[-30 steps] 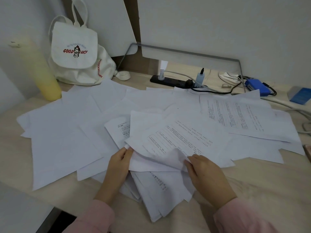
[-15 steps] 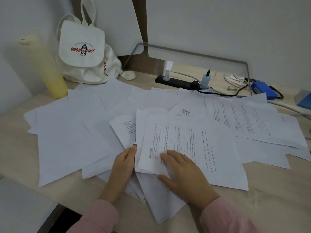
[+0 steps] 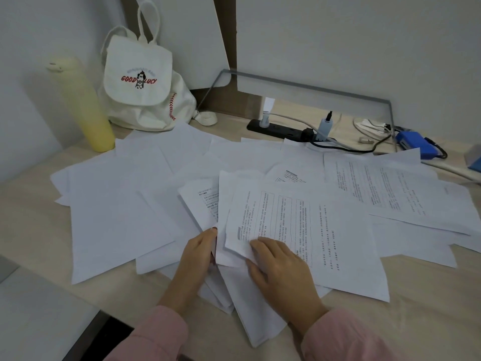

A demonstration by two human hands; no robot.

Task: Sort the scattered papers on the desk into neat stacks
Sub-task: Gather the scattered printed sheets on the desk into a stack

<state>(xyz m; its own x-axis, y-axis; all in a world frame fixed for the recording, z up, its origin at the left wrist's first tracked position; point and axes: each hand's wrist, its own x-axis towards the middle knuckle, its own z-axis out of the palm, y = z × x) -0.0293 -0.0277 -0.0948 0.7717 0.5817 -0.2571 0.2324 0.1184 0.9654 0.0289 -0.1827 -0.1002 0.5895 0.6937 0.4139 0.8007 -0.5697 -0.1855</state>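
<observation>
Pressing my right hand [image 3: 281, 272] flat on the printed sheet [image 3: 325, 230], left hand [image 3: 200, 254] bracing open-fingered against the small pile [image 3: 250, 308] at the bench [image 3: 429, 308] front edge; most papers [image 3: 117, 204] are lying scattered, sorting barely begun.

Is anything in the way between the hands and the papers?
No, nothing visible. The right hand lies flat on the top printed sheet, and the left hand touches the edge of the pile.

Your right hand [image 3: 281, 272] lies flat on a printed sheet [image 3: 325, 230]. Your left hand [image 3: 197, 256] touches the sheet edges just beside it. Loose papers [image 3: 117, 204] cover the desk [image 3: 429, 308].
</observation>
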